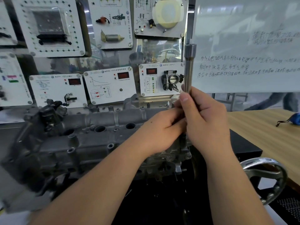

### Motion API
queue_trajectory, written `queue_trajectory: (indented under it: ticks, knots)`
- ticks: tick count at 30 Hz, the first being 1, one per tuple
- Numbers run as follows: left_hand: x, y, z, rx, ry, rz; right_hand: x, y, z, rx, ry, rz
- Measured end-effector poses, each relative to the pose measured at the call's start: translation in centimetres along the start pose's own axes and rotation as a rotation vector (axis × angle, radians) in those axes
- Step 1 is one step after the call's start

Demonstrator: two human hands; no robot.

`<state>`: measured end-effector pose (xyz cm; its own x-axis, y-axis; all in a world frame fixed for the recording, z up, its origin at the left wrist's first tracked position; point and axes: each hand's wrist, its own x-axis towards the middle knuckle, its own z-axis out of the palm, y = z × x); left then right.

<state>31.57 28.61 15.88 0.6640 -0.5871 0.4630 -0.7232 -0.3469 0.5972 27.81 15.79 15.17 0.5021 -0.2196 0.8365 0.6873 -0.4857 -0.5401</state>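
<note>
A long steel socket rod [189, 67] stands upright in front of me, its thicker socket end at the top. My right hand [206, 117] grips its lower shaft, thumb lying up along the metal. My left hand [162, 127] sits just left of it, fingers curled in against the rod's lower part under the right hand. The rod's bottom end is hidden behind both hands. Below and to the left lies a grey aluminium engine head [90, 135] with several round bores along its top.
White training panels [110, 85] with sensors and red displays hang on the wall behind. A whiteboard [246, 46] with handwriting fills the upper right. A wooden table [267, 127] holds a blue item [296, 120]. A chrome handwheel [266, 177] sits low right on a black stand.
</note>
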Motion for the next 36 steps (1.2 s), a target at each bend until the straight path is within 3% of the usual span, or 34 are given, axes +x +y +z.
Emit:
queue_trajectory:
  ticks: [7,12,18,27,36]
  knots:
    - [-0.01,-0.26,-0.06,0.027,-0.008,0.006,0.04,-0.27,0.24,0.068,-0.026,0.018]
    - [0.04,0.01,0.13,0.035,0.0,0.012,0.04,-0.15,0.16,-0.012,0.094,0.016]
    - [-0.19,0.06,-0.17,-0.013,-0.017,-0.042,0.06,-0.22,-0.07,-0.001,-0.015,0.016]
    - [-0.15,0.06,0.22,0.001,0.034,-0.019,-0.01,0.07,0.17,0.079,0.116,0.093]
    - [-0.31,0.08,0.1,0.004,0.005,-0.017,-0.27,-0.21,0.25,0.098,0.089,0.102]
